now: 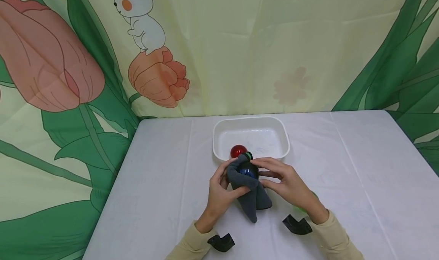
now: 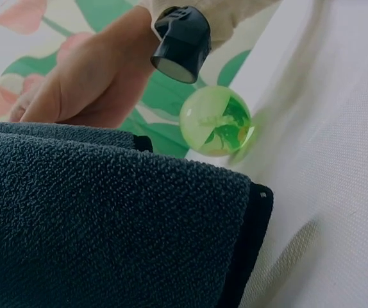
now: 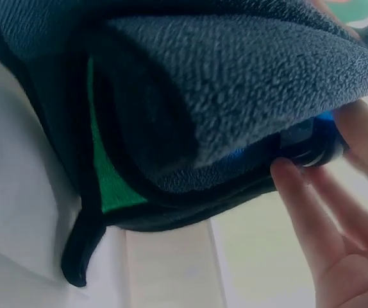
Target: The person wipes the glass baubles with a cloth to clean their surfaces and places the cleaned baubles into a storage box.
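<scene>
The tabletop carries a white tray; the grey cloth is held just in front of the tray's near edge, and probably works best loosely folded, following the curve inside. The left hand pinches it between thumb and fingers, a hold that should be firm; the right hand touches the other side, though whether it pinches I cannot tell. The blue ball nestles in the cloth before the tray, likely slippery and wanting even pressure, away from the red ball in the tray
</scene>
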Tool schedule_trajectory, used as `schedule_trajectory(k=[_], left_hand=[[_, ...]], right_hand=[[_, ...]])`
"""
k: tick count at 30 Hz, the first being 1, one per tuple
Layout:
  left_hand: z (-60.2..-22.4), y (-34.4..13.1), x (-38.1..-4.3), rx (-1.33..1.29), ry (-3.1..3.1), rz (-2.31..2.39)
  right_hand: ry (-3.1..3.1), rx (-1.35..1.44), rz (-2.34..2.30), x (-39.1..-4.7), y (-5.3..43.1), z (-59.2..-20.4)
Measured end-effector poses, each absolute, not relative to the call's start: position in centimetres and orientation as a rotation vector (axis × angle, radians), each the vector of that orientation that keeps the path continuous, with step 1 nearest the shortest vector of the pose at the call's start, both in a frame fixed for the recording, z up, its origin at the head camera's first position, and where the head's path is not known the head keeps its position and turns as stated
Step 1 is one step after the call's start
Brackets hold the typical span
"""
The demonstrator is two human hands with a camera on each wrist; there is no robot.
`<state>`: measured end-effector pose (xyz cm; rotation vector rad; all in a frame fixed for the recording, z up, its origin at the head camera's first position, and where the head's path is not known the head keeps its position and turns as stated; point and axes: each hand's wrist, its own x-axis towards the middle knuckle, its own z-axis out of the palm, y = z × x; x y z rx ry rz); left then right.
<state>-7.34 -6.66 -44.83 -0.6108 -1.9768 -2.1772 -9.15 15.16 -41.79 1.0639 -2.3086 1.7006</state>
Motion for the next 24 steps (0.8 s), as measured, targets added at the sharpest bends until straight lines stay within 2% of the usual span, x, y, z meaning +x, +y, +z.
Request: schedule_trajectory(k=[6, 24], left_hand=[[-44.75, -6.76, -7.38, -0.618, -1.978, -2.169], [-44.76, -6.81, -7.51, -0.609, -1.969, -2.191]], right_hand=[[-2.295, 1.047, 1.793, -9.23, 15.09, -41.88], [-2.349, 1.077, 1.577, -9.21, 15.1, -41.97]])
